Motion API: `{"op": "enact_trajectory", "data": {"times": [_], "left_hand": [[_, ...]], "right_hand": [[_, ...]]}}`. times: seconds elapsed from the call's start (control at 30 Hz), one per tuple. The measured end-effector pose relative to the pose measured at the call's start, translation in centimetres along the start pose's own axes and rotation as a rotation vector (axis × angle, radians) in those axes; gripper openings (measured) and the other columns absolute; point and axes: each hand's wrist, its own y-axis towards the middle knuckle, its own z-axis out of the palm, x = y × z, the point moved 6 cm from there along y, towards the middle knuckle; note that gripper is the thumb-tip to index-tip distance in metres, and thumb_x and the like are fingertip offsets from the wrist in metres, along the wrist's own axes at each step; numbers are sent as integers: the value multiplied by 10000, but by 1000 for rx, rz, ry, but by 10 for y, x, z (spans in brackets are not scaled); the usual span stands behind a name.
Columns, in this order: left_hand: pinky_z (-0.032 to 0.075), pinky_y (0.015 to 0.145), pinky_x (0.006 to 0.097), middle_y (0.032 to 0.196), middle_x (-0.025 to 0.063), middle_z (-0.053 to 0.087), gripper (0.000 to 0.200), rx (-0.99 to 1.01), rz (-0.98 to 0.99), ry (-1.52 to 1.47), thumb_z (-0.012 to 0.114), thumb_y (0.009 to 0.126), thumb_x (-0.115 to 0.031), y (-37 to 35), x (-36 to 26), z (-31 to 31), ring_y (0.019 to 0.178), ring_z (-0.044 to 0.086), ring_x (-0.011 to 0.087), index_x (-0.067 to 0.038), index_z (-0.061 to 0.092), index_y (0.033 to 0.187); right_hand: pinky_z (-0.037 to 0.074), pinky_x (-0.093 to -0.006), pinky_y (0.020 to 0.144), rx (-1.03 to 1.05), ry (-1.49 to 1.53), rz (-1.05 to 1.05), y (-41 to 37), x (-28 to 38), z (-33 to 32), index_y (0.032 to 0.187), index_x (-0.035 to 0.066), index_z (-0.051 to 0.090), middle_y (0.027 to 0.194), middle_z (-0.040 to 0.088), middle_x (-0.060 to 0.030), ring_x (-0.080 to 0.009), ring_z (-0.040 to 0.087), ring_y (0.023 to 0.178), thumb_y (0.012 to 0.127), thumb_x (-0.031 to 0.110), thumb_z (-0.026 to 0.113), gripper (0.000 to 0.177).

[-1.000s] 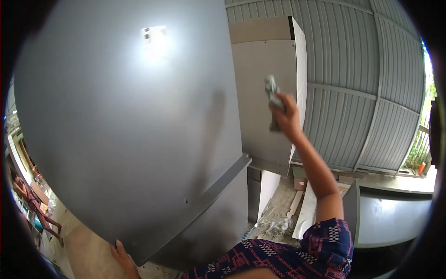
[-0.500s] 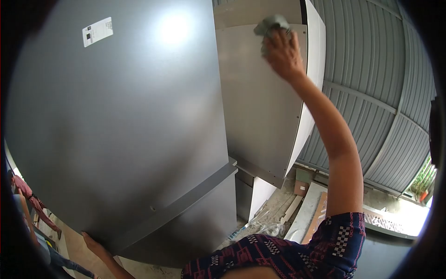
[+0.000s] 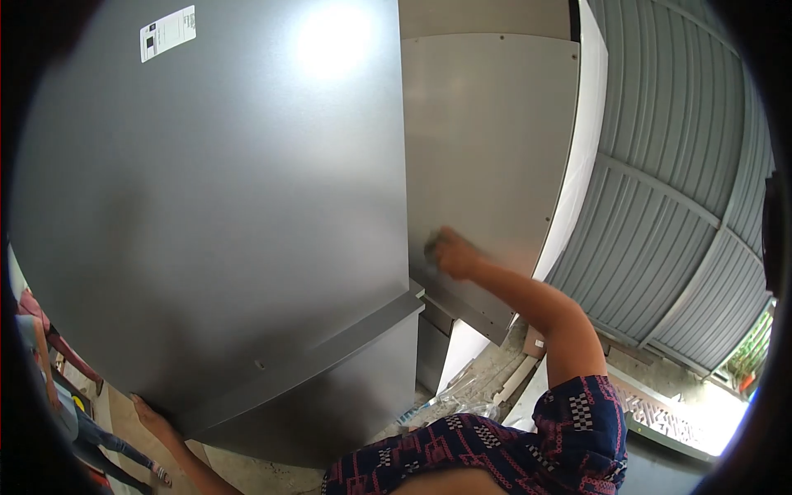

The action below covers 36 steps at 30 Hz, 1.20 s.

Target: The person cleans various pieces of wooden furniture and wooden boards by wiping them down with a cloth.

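Observation:
My right hand [image 3: 454,252] is closed around a grey-green cloth [image 3: 432,247], blurred by motion and mostly covered by the fingers. It is at the lower left part of a light grey metal panel [image 3: 487,140] with screws along its edges. Left of that stands a large dark grey cabinet [image 3: 247,198] with a white label [image 3: 167,33] near its top and a projecting ledge low down. At the cabinet's lower left edge is my left hand [image 3: 154,418], its visible fingers stretched out against the side; part of the hand is hard to make out.
A corrugated metal wall [image 3: 668,157] rises on the right. Clear plastic wrapping [image 3: 474,406] and flat strips lie on the floor beneath the panel. At the far left another person's legs [image 3: 111,450] show. A perforated metal piece [image 3: 660,412] lies at lower right.
My right hand has swept down and left with the cloth, from the panel's top to its lower part. My left hand stays by the cabinet edge. The view has shifted slightly.

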Motion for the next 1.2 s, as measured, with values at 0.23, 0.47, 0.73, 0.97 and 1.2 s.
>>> {"op": "enact_trajectory", "data": {"times": [0.23, 0.47, 0.73, 0.97, 1.2], "left_hand": [[336, 965, 341, 1229, 227, 499, 555, -14, -80, -83, 285, 967, -365, 0, -5, 1, 1100, 494, 304, 93, 425, 1249], [292, 1015, 338, 1320, 218, 421, 589, 17, -27, 83, 266, 968, -395, 4, 12, -6, 1190, 429, 304, 82, 362, 1299], [324, 997, 353, 1290, 234, 446, 641, -5, -88, 70, 256, 949, -456, -4, -19, -3, 1161, 454, 341, 68, 371, 1300], [324, 998, 372, 1304, 242, 422, 600, 33, -49, 118, 226, 964, -409, 5, 9, -9, 1168, 443, 348, 61, 354, 1313], [307, 1014, 369, 1312, 241, 420, 578, 4, -73, 35, 252, 966, -377, -2, -12, -2, 1196, 423, 343, 86, 374, 1288]], "right_hand": [[222, -516, 1014, -1082, -245, 483, 7, -195, -235, 898, 79, 645, 1101, 555, -106, -248, 479, 1100, 732, 114, 548, 195], [188, -475, 1060, -1018, -515, 627, 32, -215, -287, 982, 61, 609, 1128, 517, -130, -277, 410, 1159, 763, 120, 518, 244], [126, -454, 1110, -671, -139, 194, 126, -76, -40, 947, 13, 657, 1109, 570, -99, -248, 433, 1170, 743, 126, 536, 263], [74, -491, 1106, -175, -63, -25, 38, 73, 100, 934, 76, 679, 1149, 567, -83, -243, 426, 1192, 773, 231, 508, 282], [92, -490, 1105, -36, 91, -33, -54, 103, 115, 811, 92, 696, 1034, 602, -73, -242, 479, 1117, 758, 185, 512, 213]]}}
